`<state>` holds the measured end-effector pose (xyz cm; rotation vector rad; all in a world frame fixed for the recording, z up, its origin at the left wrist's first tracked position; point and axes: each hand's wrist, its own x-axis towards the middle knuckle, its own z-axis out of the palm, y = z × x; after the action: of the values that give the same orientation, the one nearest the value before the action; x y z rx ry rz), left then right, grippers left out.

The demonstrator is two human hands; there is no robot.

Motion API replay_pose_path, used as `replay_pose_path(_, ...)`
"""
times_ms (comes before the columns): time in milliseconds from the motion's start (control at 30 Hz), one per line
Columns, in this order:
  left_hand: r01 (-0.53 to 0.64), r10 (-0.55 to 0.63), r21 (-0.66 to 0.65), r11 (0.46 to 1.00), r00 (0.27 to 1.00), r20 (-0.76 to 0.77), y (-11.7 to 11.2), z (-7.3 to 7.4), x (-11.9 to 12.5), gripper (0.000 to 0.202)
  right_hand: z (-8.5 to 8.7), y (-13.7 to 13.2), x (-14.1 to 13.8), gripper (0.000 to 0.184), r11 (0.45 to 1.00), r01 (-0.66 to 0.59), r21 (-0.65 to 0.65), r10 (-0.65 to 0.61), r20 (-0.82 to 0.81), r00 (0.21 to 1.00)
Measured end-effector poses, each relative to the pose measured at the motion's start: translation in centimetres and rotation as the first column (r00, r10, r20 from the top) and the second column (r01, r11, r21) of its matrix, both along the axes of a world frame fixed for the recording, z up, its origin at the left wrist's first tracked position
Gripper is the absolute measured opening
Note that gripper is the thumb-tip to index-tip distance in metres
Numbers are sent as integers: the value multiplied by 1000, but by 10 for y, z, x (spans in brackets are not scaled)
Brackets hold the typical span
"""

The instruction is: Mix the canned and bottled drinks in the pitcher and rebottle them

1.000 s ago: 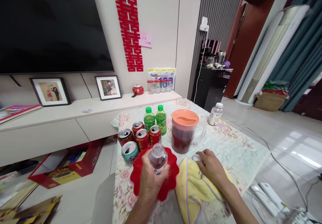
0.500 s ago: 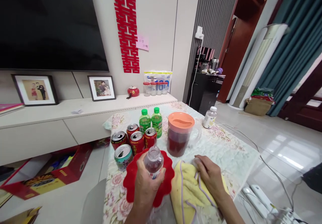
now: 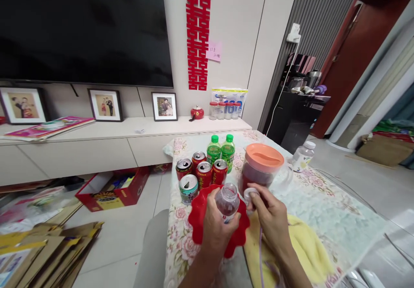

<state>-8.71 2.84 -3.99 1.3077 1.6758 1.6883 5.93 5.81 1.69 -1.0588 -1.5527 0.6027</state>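
My left hand (image 3: pixel 217 225) is wrapped around an uncapped clear plastic bottle (image 3: pixel 227 203) with dark red liquid inside, held upright over a red scalloped plate (image 3: pixel 201 212). Between thumb and fingers of my right hand (image 3: pixel 270 214) is a white bottle cap (image 3: pixel 250 194), close to the bottle's mouth but apart from it. Beneath my right wrist lies a yellow cloth (image 3: pixel 307 247) with purple edging. A pitcher (image 3: pixel 258 171) of dark red liquid, topped by an orange lid (image 3: pixel 264 155), stands just behind my right hand.
Several opened red cans (image 3: pixel 204 176) and a teal can (image 3: pixel 188 189) stand left of the plate. Two green bottles (image 3: pixel 228 152) are behind them. A capped clear bottle (image 3: pixel 303 158) stands at the back right. A white cabinet (image 3: pixel 181 126) runs along the wall.
My right hand has lifted off the yellow cloth and moved with the cap toward the bottle. My left hand still holds the bottle over the plate. The view has turned left.
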Motion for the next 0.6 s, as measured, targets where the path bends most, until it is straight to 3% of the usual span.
replay_pose_path(133,-17,17,24,1000,1000,-1,0,0,1,72,23,18,-16,28,983,-66,171,48,108,993)
replay_pose_path(300,-5,6,35,999,1000,-18,-1,-1,2,71,43,10,-23,28,933,-202,299,127,252,959)
replay_pose_path(467,32,-33,35,999,999,7,-2,-2,1,70,49,-2,-19,35,908,-275,316,147,374,916)
replay_pose_path(600,40,-41,57,998,999,15,-2,0,1,68,54,-8,-16,40,900,-358,248,213,466,859)
